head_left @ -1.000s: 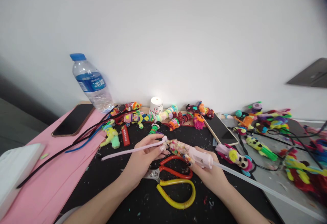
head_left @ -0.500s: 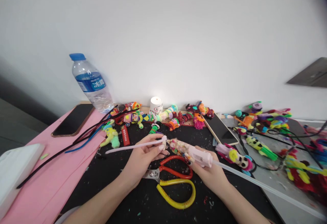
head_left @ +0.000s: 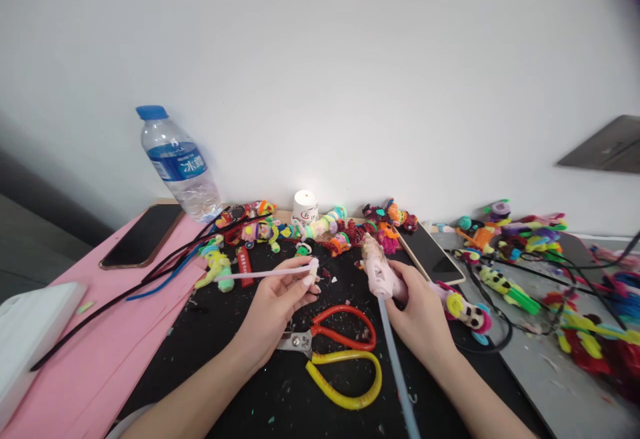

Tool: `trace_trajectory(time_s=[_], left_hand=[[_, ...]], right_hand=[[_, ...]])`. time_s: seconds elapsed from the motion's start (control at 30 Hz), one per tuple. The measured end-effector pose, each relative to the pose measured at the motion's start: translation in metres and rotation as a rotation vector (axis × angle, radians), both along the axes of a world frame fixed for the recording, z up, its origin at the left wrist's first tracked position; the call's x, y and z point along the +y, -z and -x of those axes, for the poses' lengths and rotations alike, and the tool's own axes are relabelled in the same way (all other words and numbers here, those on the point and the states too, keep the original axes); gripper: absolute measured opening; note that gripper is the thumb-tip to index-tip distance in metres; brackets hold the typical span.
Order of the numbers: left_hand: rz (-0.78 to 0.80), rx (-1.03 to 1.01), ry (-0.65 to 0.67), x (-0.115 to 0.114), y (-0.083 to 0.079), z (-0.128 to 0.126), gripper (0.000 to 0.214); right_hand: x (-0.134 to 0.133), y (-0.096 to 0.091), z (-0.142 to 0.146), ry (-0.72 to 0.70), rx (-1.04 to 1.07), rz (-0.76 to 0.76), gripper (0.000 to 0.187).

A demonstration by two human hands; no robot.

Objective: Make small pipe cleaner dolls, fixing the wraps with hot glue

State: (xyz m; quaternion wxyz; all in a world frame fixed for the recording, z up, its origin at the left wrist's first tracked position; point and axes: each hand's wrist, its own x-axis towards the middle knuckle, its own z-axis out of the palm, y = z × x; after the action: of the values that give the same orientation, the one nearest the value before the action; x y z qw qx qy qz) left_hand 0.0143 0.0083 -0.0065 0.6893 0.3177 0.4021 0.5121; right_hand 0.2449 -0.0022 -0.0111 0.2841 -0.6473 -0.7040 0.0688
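Observation:
My left hand (head_left: 281, 299) pinches a small pale piece with a pale pink pipe cleaner (head_left: 265, 272) sticking out to the left; the piece's exact shape is partly hidden by the fingers. In my right hand (head_left: 417, 302) is a pale pink hot glue gun (head_left: 379, 272), its nozzle end pointing away toward the wall. A long translucent glue stick (head_left: 397, 365) runs from its back toward me. Between my forearms, scissors (head_left: 345, 352) with one red and one yellow handle loop lie on the black mat (head_left: 225, 372), their blades partly behind my left wrist.
Along the wall lie several colourful pipe-cleaner figures (head_left: 273, 231), with an upside-down paper cup (head_left: 305, 207) among them. A water bottle (head_left: 177, 165) leans at left near a phone (head_left: 143, 235) on pink sheets (head_left: 115, 312). Another phone (head_left: 433, 252) and more figures (head_left: 510, 289) are at right.
The glue gun has moved right, away from the piece in my left hand, and turned so its nozzle points toward the wall. My left hand has shifted slightly left.

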Motion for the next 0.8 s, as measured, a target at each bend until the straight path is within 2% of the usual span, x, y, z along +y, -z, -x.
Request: trace_trajectory(time_s=[0.1, 0.2, 0.33, 0.47, 0.6, 0.7, 0.8], left_hand=[[-0.058, 0.041, -0.011, 0.0, 0.004, 0.002, 0.028], [-0.106, 0.111, -0.005, -0.001, 0.005, 0.003, 0.025], [-0.203, 0.299, 0.019, -0.003, 0.001, 0.003, 0.024], [-0.451, 0.623, 0.117, -0.009, -0.001, 0.003, 0.027], [-0.742, 0.85, 0.273, -0.015, 0.001, 0.002, 0.033], [-0.84, 0.899, 0.39, -0.018, 0.002, 0.0, 0.037], [-0.851, 0.912, 0.421, -0.02, 0.001, -0.001, 0.032]], right_hand=[[0.002, 0.004, -0.001, 0.063, -0.124, 0.022, 0.042], [0.001, 0.005, 0.001, 0.046, -0.214, 0.03, 0.044], [-0.004, -0.001, 0.005, 0.015, -0.195, -0.089, 0.047], [-0.013, -0.011, 0.011, -0.146, 0.049, -0.246, 0.039], [-0.024, -0.013, 0.027, -0.337, 0.171, -0.201, 0.04], [-0.028, -0.013, 0.043, -0.457, 0.207, -0.195, 0.039], [-0.03, -0.013, 0.052, -0.491, 0.258, -0.23, 0.022]])
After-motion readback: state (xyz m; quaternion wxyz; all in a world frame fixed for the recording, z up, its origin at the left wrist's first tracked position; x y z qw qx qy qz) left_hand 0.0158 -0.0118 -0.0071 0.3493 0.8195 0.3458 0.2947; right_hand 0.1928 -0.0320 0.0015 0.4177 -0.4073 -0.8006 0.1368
